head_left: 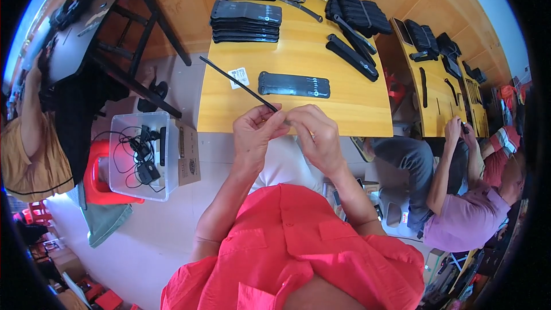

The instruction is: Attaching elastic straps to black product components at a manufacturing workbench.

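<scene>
Together, a thin black rod (pixel 238 82) is pinched by left hand (pixel 254 132) and right hand (pixel 313 132) fingers, near the wooden table (pixel 298 74) edge.

Your hands (pixel 287 129) sit at near edge of bench (pixel 356 120). Flat black strip (pixel 294 85) lies just ahead; bare wood on both sides gives passage. Black stacks (pixel 245 21) and black pile (pixel 359 14) block far end. Clear bin (pixel 140 155) stands to your left.

Clear plastic bin (pixel 123 123) of black cables on red stool (pixel 97 186); stacked black pouches (pixel 245 21) on yellow worktop (pixel 298 63).
</scene>
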The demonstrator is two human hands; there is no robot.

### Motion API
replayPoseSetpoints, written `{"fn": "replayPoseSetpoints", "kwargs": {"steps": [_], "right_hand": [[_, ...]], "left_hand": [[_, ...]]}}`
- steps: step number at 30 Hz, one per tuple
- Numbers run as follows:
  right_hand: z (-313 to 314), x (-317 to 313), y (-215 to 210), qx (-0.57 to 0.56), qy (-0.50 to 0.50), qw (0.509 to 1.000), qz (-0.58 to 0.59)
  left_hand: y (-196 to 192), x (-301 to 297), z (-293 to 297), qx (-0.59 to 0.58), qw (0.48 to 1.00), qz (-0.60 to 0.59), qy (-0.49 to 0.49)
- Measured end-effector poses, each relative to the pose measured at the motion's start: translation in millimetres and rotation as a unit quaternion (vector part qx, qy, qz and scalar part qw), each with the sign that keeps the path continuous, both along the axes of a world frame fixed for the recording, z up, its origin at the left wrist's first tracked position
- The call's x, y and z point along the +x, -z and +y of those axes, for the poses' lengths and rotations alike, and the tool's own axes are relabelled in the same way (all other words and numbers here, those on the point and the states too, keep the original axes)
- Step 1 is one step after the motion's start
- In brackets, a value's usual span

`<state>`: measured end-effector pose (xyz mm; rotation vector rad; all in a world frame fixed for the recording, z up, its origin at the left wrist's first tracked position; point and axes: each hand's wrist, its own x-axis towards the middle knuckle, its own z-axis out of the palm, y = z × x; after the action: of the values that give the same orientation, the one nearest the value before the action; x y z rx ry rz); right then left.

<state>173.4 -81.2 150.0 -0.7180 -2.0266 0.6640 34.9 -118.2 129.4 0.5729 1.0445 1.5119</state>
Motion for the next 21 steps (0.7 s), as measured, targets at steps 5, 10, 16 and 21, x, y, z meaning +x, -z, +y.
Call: {"fn": "replayPoseSetpoints", "kwargs": {"steps": [5,10,16,21], "right_hand": [[0.4,-4.9,-0.1,0.003,0.008,1.000,-0.003],[1.5,-10.2,-1.3,0.009,0.032,0.999,-0.017],[-5.0,-15.7,-0.9,0.055,0.053,0.997,-0.024],[-5.7,-14.0,-1.0,0.028,0.050,0.996,-0.075]], "left_hand": [[-1.9,-2.8,0.3,-0.011,1.000,0.021,0.010],[-2.2,-4.2,1.9,-0.001,1.000,0.021,0.009],[-0.1,-6.1,2.5,0.008,1.000,0.010,-0.002],[-1.8,-8.4,-2.4,-0.007,1.000,0.028,0.009]]}}
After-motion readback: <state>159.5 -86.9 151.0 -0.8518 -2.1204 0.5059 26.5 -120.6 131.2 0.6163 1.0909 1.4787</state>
